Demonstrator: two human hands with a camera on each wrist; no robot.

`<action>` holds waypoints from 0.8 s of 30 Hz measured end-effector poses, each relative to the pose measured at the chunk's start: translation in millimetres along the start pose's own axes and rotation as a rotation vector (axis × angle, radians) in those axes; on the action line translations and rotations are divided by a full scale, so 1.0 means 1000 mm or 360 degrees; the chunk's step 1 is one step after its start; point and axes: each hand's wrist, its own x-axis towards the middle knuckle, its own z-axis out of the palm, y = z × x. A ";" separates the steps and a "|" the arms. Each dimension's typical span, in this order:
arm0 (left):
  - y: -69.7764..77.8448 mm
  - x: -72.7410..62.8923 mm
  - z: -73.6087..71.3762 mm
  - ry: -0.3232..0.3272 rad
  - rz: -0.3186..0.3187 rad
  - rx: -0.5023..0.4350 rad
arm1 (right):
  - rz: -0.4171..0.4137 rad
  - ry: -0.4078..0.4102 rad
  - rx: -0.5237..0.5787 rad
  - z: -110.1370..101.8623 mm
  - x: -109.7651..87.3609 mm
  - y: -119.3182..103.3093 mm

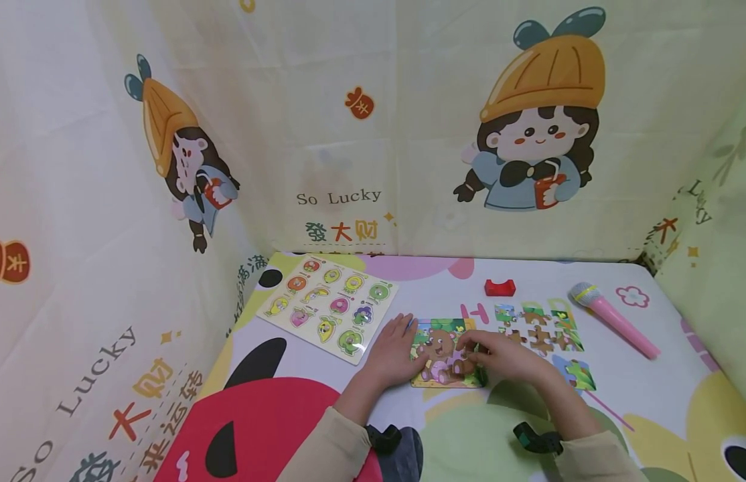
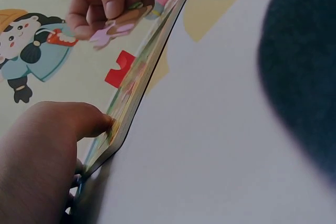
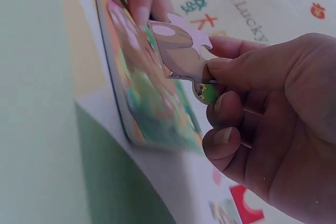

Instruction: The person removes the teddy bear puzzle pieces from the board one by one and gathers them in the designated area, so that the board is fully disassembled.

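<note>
A bear picture puzzle lies flat in its shallow tray on the table in front of me. My left hand rests along its left side with fingers extended, and the thumb presses on the tray's near left part. Over the right half of the puzzle, my right hand pinches a puzzle piece between thumb and fingers. That piece is brown and pink with a green tab, and in the right wrist view it is tilted above the picture. In the head view the right hand mostly hides it.
Several loose puzzle pieces lie right of the tray, with a green and blue piece nearer me. Behind are a red notched block and a pink toy microphone. A fruit picture board lies left. Printed cloth encloses the table.
</note>
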 end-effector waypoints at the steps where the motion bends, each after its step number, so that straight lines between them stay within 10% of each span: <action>1: 0.000 0.000 0.000 0.0001 0.0001 0.0001 | 0.0017 0.0008 0.0000 -0.003 -0.003 0.002; 24: 0.002 -0.001 -0.002 0.0006 0.0000 0.0002 | 0.0299 0.0102 -0.0007 -0.056 -0.073 0.062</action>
